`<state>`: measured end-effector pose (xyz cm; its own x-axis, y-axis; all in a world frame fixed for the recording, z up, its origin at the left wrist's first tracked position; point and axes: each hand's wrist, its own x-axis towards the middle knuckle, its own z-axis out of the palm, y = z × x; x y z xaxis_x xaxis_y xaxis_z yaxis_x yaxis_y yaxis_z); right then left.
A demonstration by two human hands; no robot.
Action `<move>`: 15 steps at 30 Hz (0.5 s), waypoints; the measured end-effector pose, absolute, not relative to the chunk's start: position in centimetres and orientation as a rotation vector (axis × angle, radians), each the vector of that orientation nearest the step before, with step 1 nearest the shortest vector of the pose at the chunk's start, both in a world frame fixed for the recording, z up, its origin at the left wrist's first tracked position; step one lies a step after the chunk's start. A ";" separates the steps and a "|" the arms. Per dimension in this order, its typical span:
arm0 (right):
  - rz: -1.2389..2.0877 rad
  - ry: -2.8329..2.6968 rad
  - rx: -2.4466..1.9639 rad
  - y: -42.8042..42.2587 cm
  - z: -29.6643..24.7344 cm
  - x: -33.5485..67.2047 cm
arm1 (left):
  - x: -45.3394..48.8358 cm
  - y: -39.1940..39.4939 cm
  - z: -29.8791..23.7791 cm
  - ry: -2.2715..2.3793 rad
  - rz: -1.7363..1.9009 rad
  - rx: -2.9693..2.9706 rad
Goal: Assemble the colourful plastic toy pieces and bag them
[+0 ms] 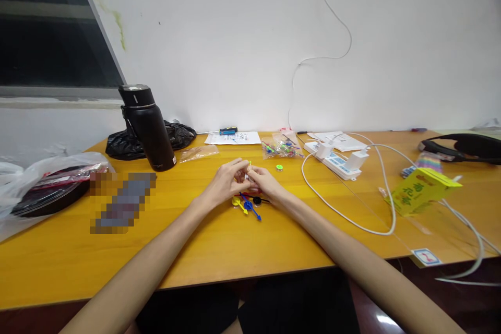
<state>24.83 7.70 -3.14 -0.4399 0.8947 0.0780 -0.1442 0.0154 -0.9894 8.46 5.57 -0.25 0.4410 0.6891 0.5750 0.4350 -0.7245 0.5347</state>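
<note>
My left hand, right hand: fingers closed round small yellow piece, presumably steadying it; blue arrow nearby, likely for reach.

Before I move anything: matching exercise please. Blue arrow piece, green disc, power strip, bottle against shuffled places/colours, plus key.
1. Blue arrow piece
2. Green disc
3. Power strip
4. Bottle

A. White, adapters plugged in
B. Just in front of the clear bag of small parts
C. Black, by a black plastic bag
D. Beside a yellow arrow piece

Pairs: 1-D, 2-B, 3-A, 4-C
</note>
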 end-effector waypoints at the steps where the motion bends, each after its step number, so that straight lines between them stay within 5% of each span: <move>1: 1.526 -1.442 -0.788 7.8 -2.9 24.9 | 8.4 5.7 -0.3 0.992 1.190 2.348; 15: 1.249 -1.368 -1.004 11.6 -3.0 28.3 | 5.5 9.0 -1.8 1.211 1.342 1.876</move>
